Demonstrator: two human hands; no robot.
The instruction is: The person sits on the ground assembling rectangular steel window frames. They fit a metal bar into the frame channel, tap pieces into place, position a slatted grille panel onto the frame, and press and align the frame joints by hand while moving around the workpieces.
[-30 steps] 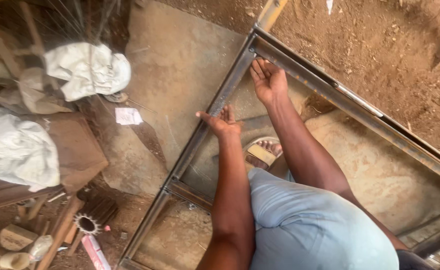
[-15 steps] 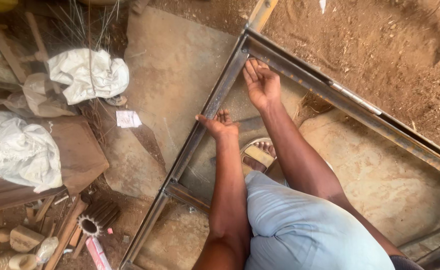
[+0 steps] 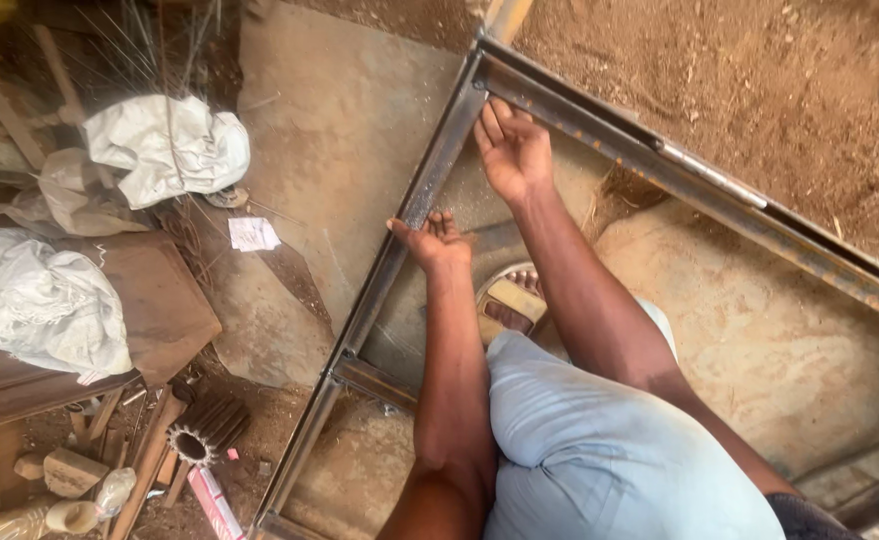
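Left hand (image 3: pixel 437 238) pressing steel frame (image 3: pixel 414 205) rail at frame centre, fingers (image 3: pixel 446 224) spread. Right hand (image 3: pixel 512 150) resting near upper corner, fingers apart. Risk: sharp rail edge cutting palm if frame slides on concrete floor (image 3: pixel 329 130).

Soft, warm daylight is falling evenly across the scene — no hard shadows are showing. The white sacks (image 3: pixel 169 150) are glaring slightly, while the upper left corner is sinking into dimness. Focus is holding fairly sharp — edges are bending a little from the wide lens.
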